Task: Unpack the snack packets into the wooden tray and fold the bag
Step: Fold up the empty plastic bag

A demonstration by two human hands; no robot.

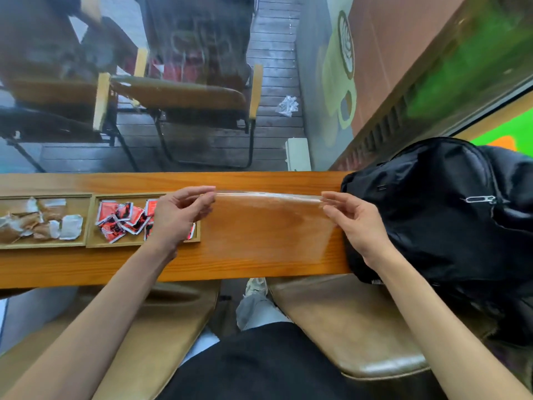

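Hands (268, 217) pinch clear bag (271, 223), stretched between them.

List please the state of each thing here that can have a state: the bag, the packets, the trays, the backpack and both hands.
clear plastic bag: empty, flat, held stretched over the table
left hand: pinches the bag's left top corner
right hand: pinches its right top corner
red snack packets: piled loose in the wooden tray
brown and white packets: piled in the left tray
black backpack: zipped shut
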